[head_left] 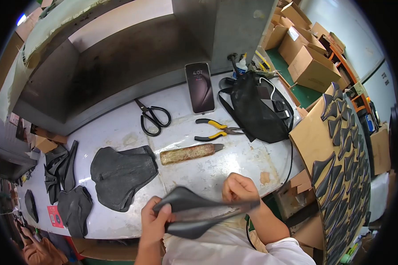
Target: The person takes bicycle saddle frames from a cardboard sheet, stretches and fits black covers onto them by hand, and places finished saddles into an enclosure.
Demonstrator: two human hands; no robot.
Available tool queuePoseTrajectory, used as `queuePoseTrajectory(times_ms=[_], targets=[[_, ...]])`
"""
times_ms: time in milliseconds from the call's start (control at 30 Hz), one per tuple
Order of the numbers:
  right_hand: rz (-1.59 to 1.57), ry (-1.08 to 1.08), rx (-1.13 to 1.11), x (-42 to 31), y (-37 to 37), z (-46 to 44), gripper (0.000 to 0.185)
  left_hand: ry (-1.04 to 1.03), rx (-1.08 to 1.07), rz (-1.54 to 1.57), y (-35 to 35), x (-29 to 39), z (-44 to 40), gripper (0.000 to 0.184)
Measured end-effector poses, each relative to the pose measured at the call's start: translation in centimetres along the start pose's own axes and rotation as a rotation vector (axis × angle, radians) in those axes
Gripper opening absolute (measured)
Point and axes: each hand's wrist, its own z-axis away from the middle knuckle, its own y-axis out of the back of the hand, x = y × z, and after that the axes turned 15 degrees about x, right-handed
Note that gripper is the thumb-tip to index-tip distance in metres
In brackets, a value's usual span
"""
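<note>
My left hand [156, 216] grips the wide end of a black bicycle saddle [184, 199], with the thumb on top. A long opening runs down the saddle's middle, and its narrow nose points right, blurred by motion. My right hand [240, 187] is closed in a fist just above the nose, by the table's front edge. What its fingers hold, if anything, is hidden. Beyond the saddle lies a tape-wrapped knife [188, 153] with a short blade. Left of it sits a stack of dark grey saddle-shaped sheets [121, 174].
Scissors [152, 119], yellow-handled pliers [219, 130] and an upright phone [200, 88] are at the back of the white table [119, 132]. A black bag [258, 108] sits at the right. Black pieces [53, 170] lie left. A board [316, 141] carrying many black pieces leans at right.
</note>
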Motion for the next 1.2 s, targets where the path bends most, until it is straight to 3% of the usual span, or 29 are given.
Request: queuePoseTrajectory(times_ms=[67,133,233,367,433,467,533,567,733,833,900,933,1000,1033,1067,1133,1167,1200], targets=[[0.259,-0.041,-0.088,-1.0,-0.3,0.4,0.032,0.032,-0.225,-0.129,1.5,1.0,0.0,0.015],[0.246,-0.061,-0.148,-1.7,-1.6,0.5,0.031,0.019,-0.327,-0.248,1.4,1.6,0.0,0.016],[0.371,0.124,-0.336,-3.4,-3.7,0.2,0.029,-0.006,-0.401,-0.331,0.4,2.4,-0.2,0.016],[0.496,0.126,-0.506,-4.5,-4.0,-1.3,0.026,0.036,-0.468,-0.363,-0.6,3.2,0.1,0.016],[0.623,0.369,-0.477,-4.3,-4.0,-1.7,0.024,-0.027,-0.453,-0.363,-0.8,3.4,0.3,0.016],[0.623,0.369,-0.479,-4.2,-3.9,-1.7,0.024,-0.027,-0.452,-0.362,-0.6,3.2,0.5,0.016],[0.832,0.857,0.119,-3.9,-3.5,-1.8,0.025,-0.059,-0.317,-0.227,0.0,2.4,0.9,0.015],[0.746,0.69,0.149,-4.7,-3.1,-1.0,0.026,-0.039,-0.25,-0.188,0.2,2.2,0.9,0.015],[0.728,0.329,-0.038,-7.0,3.8,3.4,0.029,0.029,0.027,-0.258,2.3,1.2,-0.5,0.02],[0.513,0.151,-0.207,-9.2,7.2,6.8,0.031,-0.105,0.147,-0.476,3.2,-0.2,-1.5,0.02],[0.355,0.05,-0.123,-9.4,10.5,9.1,0.02,-0.349,0.338,-0.666,2.4,0.0,-1.3,0.021],[0.249,-0.016,-0.062,-9.0,12.2,10.4,0.018,-0.337,0.331,-0.671,2.5,0.1,-1.1,0.021],[0.298,-0.095,0.026,-8.2,14.4,12.4,0.018,-0.597,0.416,-0.974,2.7,0.0,-1.3,0.023],[0.346,-0.17,0.106,-7.7,15.2,13.1,0.021,-0.687,0.446,-0.972,3.3,-0.6,-1.7,0.024],[0.501,-0.238,0.251,-6.8,15.9,13.4,0.023,-0.686,0.427,-0.972,3.6,-0.6,-1.7,0.024],[1.137,-0.196,0.529,-2.3,18.5,13.6,0.018,-0.643,0.456,-0.806,3.7,-0.2,-1.7,0.022],[2.066,0.141,0.539,-0.6,18.7,13.8,0.011,-0.679,0.475,-0.755,3.5,-0.1,-1.8,0.018],[2.065,0.13,0.547,-0.2,17.9,14.0,0.011,-0.678,0.463,-0.755,3.7,0.0,-2.1,0.018]])
